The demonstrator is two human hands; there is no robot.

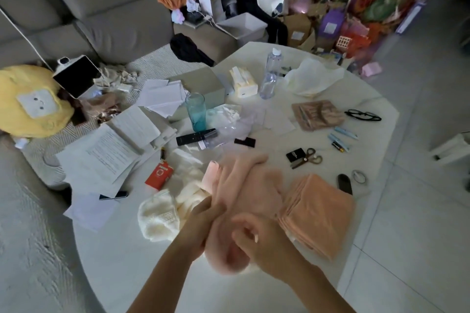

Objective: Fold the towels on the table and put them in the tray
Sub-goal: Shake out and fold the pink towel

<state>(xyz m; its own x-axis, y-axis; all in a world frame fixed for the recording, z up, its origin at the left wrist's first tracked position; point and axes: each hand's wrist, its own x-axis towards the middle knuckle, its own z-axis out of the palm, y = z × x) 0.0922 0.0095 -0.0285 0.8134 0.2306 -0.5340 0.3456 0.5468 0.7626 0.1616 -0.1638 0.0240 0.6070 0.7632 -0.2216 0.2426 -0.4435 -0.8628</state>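
Observation:
A pale pink towel [244, 185] is bunched up and lifted over the near middle of the white table [152, 274]. My left hand [201, 221] grips its left side, fingers curled into the cloth. My right hand [256, 239] grips the lower right part of the same towel. A folded orange towel [318, 208] lies flat on the table just right of my hands. A crumpled cream towel [162, 213] lies to the left, partly under the pink one. No tray is plainly in view.
Clutter covers the far half of the table: papers [112, 155], a red box [159, 175], a remote [195, 136], a blue glass [195, 110], bottles [273, 61], scissors [306, 157], glasses [362, 115], a tissue box [243, 82]. A grey sofa [101, 7] stands behind.

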